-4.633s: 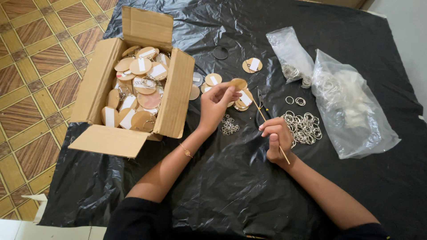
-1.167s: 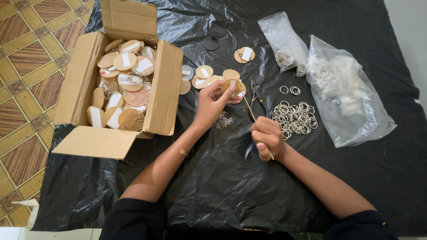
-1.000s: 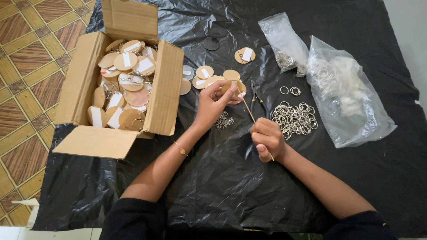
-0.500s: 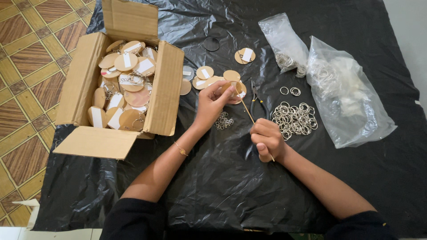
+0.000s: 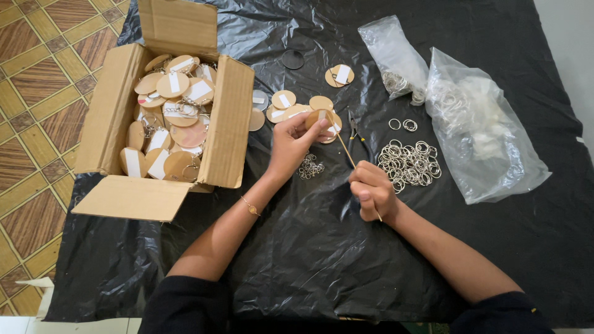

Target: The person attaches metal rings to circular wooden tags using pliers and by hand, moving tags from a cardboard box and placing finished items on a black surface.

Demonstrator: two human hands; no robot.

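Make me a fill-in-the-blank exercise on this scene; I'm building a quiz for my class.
1. The left hand holds a round wooden ____.
2. The right hand grips a thin ____.
3. The cardboard box lies to the ____ of both hands.
4. The loose metal rings lie on black ____.

Missing words: disc; stick; left; plastic sheeting

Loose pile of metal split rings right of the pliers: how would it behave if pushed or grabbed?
The split rings lie flat and overlapping on the black plastic sheet, so a push would probably scatter them rather than roll them. They look thin and stiff, likely light. Being interlaced, a pinch may lift several at once.
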